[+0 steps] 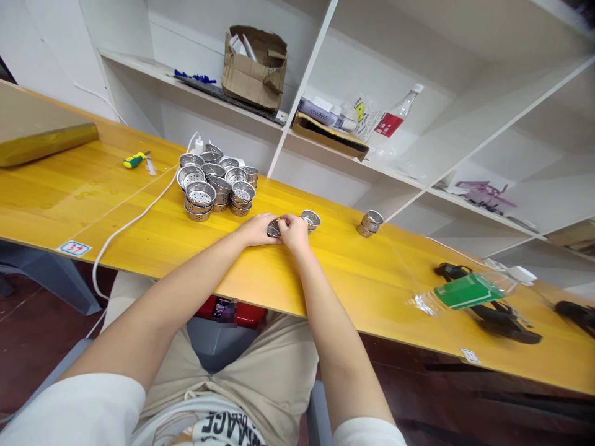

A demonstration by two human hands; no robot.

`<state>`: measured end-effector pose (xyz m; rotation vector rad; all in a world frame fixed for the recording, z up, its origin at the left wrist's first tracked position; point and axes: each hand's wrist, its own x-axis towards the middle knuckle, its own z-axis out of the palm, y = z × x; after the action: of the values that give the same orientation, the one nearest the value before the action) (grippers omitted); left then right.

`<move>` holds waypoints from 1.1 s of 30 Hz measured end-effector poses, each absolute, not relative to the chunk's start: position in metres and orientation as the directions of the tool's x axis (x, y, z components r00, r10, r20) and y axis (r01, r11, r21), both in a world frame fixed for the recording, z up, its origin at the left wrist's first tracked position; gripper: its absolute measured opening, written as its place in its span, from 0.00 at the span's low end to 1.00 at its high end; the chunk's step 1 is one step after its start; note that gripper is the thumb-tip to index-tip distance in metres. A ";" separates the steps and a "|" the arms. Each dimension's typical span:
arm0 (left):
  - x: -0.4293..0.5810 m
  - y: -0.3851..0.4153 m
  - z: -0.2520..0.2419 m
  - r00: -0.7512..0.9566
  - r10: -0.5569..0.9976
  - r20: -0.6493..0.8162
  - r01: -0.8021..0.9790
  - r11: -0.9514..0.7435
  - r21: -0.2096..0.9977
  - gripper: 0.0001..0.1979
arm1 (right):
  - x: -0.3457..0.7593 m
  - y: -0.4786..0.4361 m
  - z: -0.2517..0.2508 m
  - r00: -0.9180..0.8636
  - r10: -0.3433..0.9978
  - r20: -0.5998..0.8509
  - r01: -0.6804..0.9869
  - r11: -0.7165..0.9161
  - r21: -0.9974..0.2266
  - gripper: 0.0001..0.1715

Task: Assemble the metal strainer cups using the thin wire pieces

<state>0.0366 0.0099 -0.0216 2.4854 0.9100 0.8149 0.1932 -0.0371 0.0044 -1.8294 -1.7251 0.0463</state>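
Between my two hands, just above the yellow table, is a small perforated metal cup (274, 228). My left hand (258, 230) is wrapped around its left side. From the right, my right hand (292, 231) pinches at the cup's edge; whether its fingertips hold anything else is hidden. Another perforated cup (311, 220) stands right behind my right hand, partly covered by it. To the left of my hands, a cluster of several stacked perforated metal cups (218, 179) stands near the back edge. A short stack of such cups (370, 223) is farther right.
A green and yellow screwdriver (134, 160) lies at the left, near a white cable (139, 217). On the right lie a green-labelled plastic bottle (469, 291) and a black strap-like object (509, 325). White shelves (274, 142) with a cardboard box (255, 68) rise behind the table (362, 279).
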 end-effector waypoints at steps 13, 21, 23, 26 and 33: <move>0.034 0.007 -0.017 0.595 0.726 0.344 0.493 -0.669 0.557 0.33 | 0.204 -0.033 0.002 0.053 0.956 0.289 0.806 0.130 -0.578 0.21; 0.033 0.004 -0.015 0.588 0.737 0.334 0.504 -0.657 0.561 0.31 | 0.203 -0.034 0.004 0.042 0.956 0.289 0.834 0.126 -0.537 0.20; 0.033 0.004 -0.015 0.587 0.740 0.329 0.509 -0.653 0.561 0.31 | 0.202 -0.035 0.005 0.041 0.955 0.292 0.839 0.126 -0.529 0.19; 0.034 0.005 -0.016 0.585 0.740 0.333 0.507 -0.654 0.561 0.31 | 0.201 -0.035 0.005 0.058 0.953 0.296 0.843 0.112 -0.525 0.19; 0.035 0.008 -0.020 0.571 0.743 0.349 0.517 -0.656 0.550 0.31 | 0.201 -0.030 -0.002 0.170 0.931 0.322 0.837 0.036 -0.545 0.16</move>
<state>0.0355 0.0084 -0.0199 2.4183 1.0200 0.7990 0.2009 -0.0303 -0.0021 -1.8079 -1.6755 0.1870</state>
